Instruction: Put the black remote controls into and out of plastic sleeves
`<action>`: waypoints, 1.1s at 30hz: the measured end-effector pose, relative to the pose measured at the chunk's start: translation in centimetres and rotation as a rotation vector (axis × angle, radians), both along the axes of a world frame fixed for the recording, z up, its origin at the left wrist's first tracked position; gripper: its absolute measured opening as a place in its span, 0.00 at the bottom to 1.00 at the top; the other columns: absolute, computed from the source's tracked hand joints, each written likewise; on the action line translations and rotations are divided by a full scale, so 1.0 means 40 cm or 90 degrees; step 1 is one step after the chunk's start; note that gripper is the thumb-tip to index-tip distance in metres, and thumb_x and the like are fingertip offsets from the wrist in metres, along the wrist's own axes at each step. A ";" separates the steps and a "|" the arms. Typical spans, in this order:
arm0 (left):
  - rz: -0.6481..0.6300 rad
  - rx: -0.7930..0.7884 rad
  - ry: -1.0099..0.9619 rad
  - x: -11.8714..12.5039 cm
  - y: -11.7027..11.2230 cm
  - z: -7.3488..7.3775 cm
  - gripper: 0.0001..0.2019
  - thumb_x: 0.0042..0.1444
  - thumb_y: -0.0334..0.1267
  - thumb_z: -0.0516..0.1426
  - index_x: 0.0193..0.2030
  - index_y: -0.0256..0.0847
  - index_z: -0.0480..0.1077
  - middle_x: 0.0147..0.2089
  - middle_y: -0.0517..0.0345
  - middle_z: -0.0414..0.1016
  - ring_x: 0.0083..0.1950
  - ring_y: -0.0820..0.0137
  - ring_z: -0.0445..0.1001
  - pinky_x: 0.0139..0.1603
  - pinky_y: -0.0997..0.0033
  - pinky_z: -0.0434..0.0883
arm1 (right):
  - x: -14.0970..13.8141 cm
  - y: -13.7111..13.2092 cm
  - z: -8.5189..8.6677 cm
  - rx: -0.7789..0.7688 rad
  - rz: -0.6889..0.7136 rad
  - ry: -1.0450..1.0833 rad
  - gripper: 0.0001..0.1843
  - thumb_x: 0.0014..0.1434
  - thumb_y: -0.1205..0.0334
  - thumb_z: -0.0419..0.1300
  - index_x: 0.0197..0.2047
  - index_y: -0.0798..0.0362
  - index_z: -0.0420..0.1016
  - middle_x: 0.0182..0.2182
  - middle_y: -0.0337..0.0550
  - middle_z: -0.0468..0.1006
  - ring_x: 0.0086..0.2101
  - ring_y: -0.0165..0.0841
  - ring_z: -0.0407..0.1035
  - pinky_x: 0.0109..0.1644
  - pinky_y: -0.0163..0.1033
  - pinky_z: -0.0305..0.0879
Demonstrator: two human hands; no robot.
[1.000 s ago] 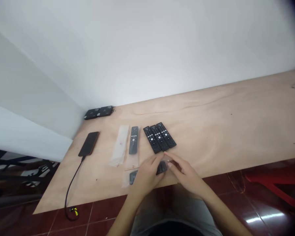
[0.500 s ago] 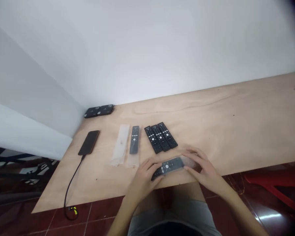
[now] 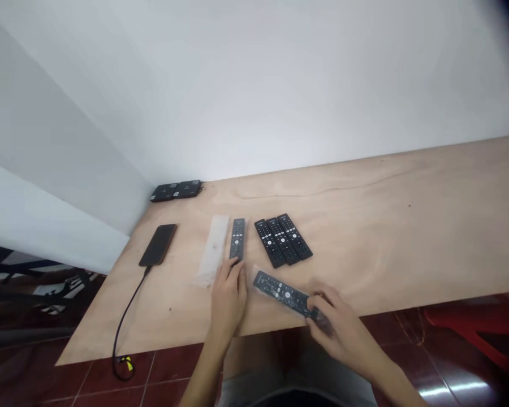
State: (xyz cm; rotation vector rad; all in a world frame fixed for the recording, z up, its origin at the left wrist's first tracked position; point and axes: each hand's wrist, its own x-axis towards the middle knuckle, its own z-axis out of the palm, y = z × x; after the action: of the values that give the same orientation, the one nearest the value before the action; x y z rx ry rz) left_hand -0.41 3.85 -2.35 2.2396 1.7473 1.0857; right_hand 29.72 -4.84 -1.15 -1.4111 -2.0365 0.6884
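Observation:
My right hand (image 3: pixel 335 325) pinches the near end of a black remote control (image 3: pixel 283 291) in a clear plastic sleeve, held slanting near the table's front edge. My left hand (image 3: pixel 229 294) rests with fingers stretched forward on the lower end of another sleeved remote control (image 3: pixel 237 234), which lies on the table. Left of that one is a flat, whitish plastic sleeve (image 3: pixel 214 246), its lower part close to my left hand. Three bare black remote controls (image 3: pixel 283 240) lie side by side, slanted, beyond the held one.
A phone (image 3: pixel 158 245) with a black cable (image 3: pixel 127 316) running over the front edge lies at the left of the wooden table (image 3: pixel 385 237). Two black boxes (image 3: pixel 176 191) sit in the far left corner by the wall (image 3: pixel 280 102). A red chair (image 3: pixel 470 328) stands at the right.
My left hand has let go of the sleeved remote and moved left onto the one lying flat. In my right hand, the sleeved remote has turned so its far end points up left.

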 end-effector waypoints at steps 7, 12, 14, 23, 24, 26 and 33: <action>0.029 -0.003 -0.047 0.004 -0.004 -0.003 0.14 0.71 0.35 0.58 0.61 0.45 0.76 0.61 0.43 0.73 0.62 0.48 0.76 0.65 0.38 0.76 | -0.170 0.048 -0.013 0.037 -0.069 -0.054 0.09 0.73 0.57 0.62 0.54 0.45 0.76 0.50 0.54 0.77 0.48 0.54 0.73 0.50 0.59 0.76; 0.027 -0.035 -0.018 0.000 -0.012 -0.006 0.15 0.71 0.35 0.59 0.62 0.45 0.76 0.62 0.43 0.73 0.65 0.46 0.74 0.66 0.35 0.75 | -0.295 0.125 -0.025 0.067 -0.080 -0.082 0.13 0.75 0.58 0.60 0.60 0.47 0.75 0.53 0.56 0.77 0.49 0.54 0.72 0.51 0.58 0.74; 0.020 -0.042 -0.012 -0.004 -0.014 -0.015 0.16 0.71 0.34 0.59 0.63 0.46 0.76 0.63 0.43 0.74 0.66 0.46 0.74 0.67 0.35 0.75 | -0.326 0.154 -0.025 0.085 -0.074 -0.104 0.18 0.76 0.60 0.58 0.66 0.48 0.72 0.55 0.57 0.76 0.49 0.54 0.71 0.52 0.59 0.73; -0.025 -0.056 -0.021 0.000 0.008 -0.052 0.20 0.74 0.32 0.54 0.69 0.44 0.74 0.69 0.42 0.73 0.72 0.51 0.74 0.71 0.43 0.76 | -0.352 0.217 -0.017 0.139 -0.073 -0.180 0.24 0.78 0.62 0.55 0.74 0.51 0.70 0.67 0.58 0.74 0.51 0.54 0.67 0.53 0.62 0.68; -0.030 -0.061 -0.025 0.001 0.013 -0.049 0.20 0.74 0.32 0.54 0.69 0.44 0.74 0.70 0.42 0.73 0.73 0.52 0.73 0.72 0.44 0.75 | -0.350 0.213 -0.017 0.145 -0.073 -0.176 0.22 0.78 0.62 0.55 0.71 0.51 0.72 0.66 0.57 0.75 0.51 0.54 0.67 0.53 0.61 0.68; -0.039 -0.072 -0.027 0.004 0.019 -0.041 0.20 0.75 0.31 0.53 0.69 0.44 0.74 0.70 0.43 0.71 0.73 0.53 0.73 0.73 0.44 0.74 | -0.342 0.202 -0.020 0.159 -0.059 -0.170 0.18 0.78 0.62 0.57 0.67 0.50 0.76 0.63 0.54 0.78 0.52 0.52 0.67 0.53 0.59 0.68; -0.042 -0.050 -0.013 0.011 0.003 -0.002 0.21 0.76 0.30 0.51 0.71 0.44 0.70 0.70 0.41 0.69 0.72 0.52 0.70 0.73 0.39 0.72 | -0.275 0.188 -0.040 0.227 -0.115 -0.135 0.21 0.78 0.63 0.57 0.70 0.51 0.73 0.71 0.51 0.75 0.66 0.55 0.63 0.67 0.62 0.60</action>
State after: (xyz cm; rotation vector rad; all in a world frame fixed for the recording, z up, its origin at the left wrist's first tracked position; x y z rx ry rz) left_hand 0.01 3.95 -2.43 2.2144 1.6659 1.0060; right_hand 18.74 2.69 -2.75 -1.4746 -2.0293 0.0935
